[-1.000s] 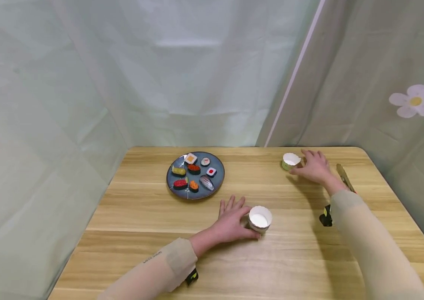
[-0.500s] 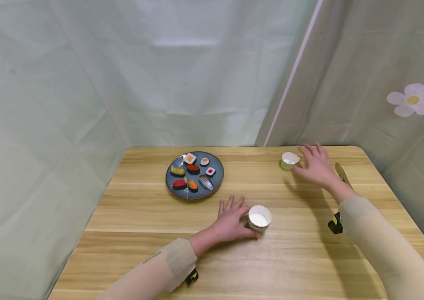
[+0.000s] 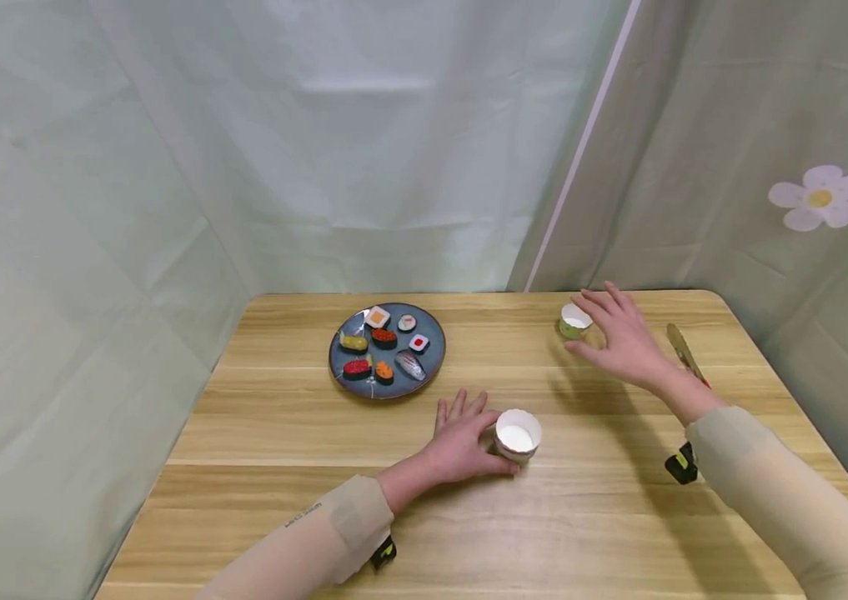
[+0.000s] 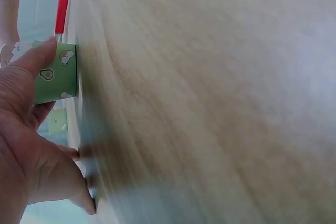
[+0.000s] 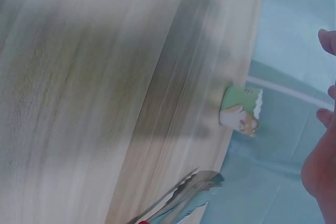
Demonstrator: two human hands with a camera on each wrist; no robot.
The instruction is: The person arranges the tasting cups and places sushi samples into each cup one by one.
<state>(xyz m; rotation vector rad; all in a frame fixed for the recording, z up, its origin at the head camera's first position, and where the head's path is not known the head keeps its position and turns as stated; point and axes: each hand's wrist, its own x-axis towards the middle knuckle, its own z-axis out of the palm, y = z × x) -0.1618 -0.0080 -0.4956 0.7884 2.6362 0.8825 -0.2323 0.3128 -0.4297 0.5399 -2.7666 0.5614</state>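
My left hand (image 3: 461, 446) grips a green paper baking cup (image 4: 58, 80) between thumb and index finger, the other fingers spread towards the tabletop. The cup stands upright on the table, its white inside (image 3: 517, 433) facing up in the head view. At the back right stands a second green paper baking cup (image 3: 575, 321), with a scalloped white rim and a cartoon animal on its side. Over the table just in front and to the right of that cup, my right hand (image 3: 622, 342) is spread open and holds nothing; the right wrist view shows a gap between hand and cup.
A blue round plate (image 3: 388, 392) with several sushi pieces lies at the back left. Metal tongs (image 5: 202, 187) with red parts lie on the right side, partly behind my right forearm. Hanging curtains (image 3: 393, 167) border the wooden table (image 3: 258, 500).
My right hand has let go of the far cup and lifted off it, drifting slightly towards me and then left. The left hand keeps its grip on the near cup.
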